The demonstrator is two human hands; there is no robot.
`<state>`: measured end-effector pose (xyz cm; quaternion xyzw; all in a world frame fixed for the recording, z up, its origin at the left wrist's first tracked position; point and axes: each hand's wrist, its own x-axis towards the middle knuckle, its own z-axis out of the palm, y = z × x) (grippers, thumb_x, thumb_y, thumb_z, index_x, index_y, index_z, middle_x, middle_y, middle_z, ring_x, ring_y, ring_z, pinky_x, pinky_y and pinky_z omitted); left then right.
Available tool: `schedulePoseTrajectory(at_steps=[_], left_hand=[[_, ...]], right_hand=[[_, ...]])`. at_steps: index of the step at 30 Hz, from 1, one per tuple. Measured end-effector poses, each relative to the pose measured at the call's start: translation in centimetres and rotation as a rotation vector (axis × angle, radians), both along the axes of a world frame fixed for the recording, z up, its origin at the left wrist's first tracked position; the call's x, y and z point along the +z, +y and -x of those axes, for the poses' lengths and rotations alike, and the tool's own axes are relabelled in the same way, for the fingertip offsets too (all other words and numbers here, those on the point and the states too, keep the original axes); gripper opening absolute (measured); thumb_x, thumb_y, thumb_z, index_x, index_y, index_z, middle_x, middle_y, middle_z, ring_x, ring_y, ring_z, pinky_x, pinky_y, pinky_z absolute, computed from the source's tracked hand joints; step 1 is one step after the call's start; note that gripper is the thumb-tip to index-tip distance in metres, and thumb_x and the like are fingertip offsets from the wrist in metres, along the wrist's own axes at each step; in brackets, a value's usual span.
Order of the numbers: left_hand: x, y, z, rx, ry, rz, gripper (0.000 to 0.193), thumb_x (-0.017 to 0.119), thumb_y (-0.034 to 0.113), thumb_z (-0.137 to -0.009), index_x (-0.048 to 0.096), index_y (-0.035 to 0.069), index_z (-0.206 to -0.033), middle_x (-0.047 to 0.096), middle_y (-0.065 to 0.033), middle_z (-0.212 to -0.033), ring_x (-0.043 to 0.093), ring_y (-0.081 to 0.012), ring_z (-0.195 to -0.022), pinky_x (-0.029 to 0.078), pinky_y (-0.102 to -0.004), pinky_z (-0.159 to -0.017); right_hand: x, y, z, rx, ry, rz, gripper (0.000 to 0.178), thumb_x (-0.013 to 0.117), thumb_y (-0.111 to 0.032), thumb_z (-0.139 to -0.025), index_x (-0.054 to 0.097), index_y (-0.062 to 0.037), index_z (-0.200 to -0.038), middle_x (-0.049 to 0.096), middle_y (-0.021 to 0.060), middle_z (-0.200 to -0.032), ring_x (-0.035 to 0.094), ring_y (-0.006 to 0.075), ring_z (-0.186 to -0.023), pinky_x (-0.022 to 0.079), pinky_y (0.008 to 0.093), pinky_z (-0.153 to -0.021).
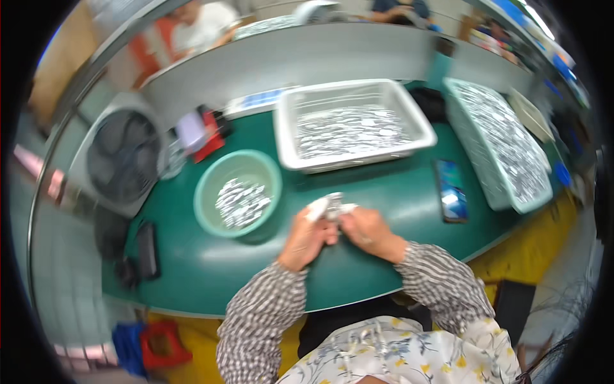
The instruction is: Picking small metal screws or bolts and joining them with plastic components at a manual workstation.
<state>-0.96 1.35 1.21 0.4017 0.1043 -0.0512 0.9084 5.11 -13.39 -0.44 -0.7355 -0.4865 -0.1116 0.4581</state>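
My left hand (303,239) and my right hand (371,232) meet over the green table, just in front of a white bin. Fingers of both close around a few small silvery pieces (334,203), too blurred to name exactly. White coverings wrap some of my fingertips. The white plastic bin (361,161) contains a layer of thin, shiny silver pieces (352,131). To the left of my hands stands a round light-green basin (202,195) with a smaller heap of silver pieces (242,203) in it.
At right, a long pale-green bin (478,157) is full of silver pieces. A phone (451,191) lies beside it on the table (377,281). A fan (121,153), a purple box (191,132) and a dark case (148,249) are at left. Other people sit behind the grey partition (256,64).
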Motion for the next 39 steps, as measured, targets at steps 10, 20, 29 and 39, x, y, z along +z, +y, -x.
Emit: schedulePoseTrajectory(at_steps=[10,20,29,39], left_hand=[[-0.7,-0.6,-0.6,0.000,0.021,-0.183,0.028,0.044,0.029,-0.094,0.052,0.003,-0.097,0.050,0.0022,-0.068,0.044,-0.0051,-0.050,0.035,-0.0181,-0.038],[-1.7,-1.2,-0.8,0.237,0.087,-0.090,0.027,0.043,0.030,-0.095,0.053,0.005,-0.094,0.043,0.0049,-0.063,0.034,-0.0016,-0.045,0.028,-0.0156,-0.035],[-0.9,-0.8,-0.4,0.257,0.064,-0.161,0.028,0.043,0.029,-0.095,0.054,0.004,-0.093,0.044,0.0045,-0.063,0.035,-0.0020,-0.045,0.029,-0.0159,-0.036],[-1.0,-1.5,-0.4,0.287,0.032,-0.308,0.029,0.042,0.030,-0.095,0.054,0.004,-0.095,0.045,0.0042,-0.062,0.035,-0.0023,-0.046,0.027,-0.0178,-0.036]], right_hand=[[0.5,0.3,-1.2,-0.002,-0.201,0.235,0.016,0.051,-0.015,-0.084,0.048,0.0000,-0.080,0.055,0.0155,-0.073,0.057,0.0318,-0.057,0.046,0.0399,-0.049],[-0.9,1.6,-0.6,0.043,0.088,0.066,0.013,0.052,-0.012,-0.078,0.046,0.0003,-0.077,0.055,0.0160,-0.071,0.057,0.0292,-0.055,0.046,0.0393,-0.049],[0.4,0.8,0.4,-0.049,-0.341,0.263,0.012,0.054,-0.012,-0.073,0.049,-0.0015,-0.072,0.055,0.0135,-0.065,0.058,0.0244,-0.054,0.045,0.0353,-0.047],[0.1,1.8,0.1,-0.039,-0.076,0.186,0.015,0.057,-0.011,-0.072,0.048,0.0002,-0.071,0.056,0.0147,-0.062,0.059,0.0254,-0.053,0.047,0.0359,-0.046]])
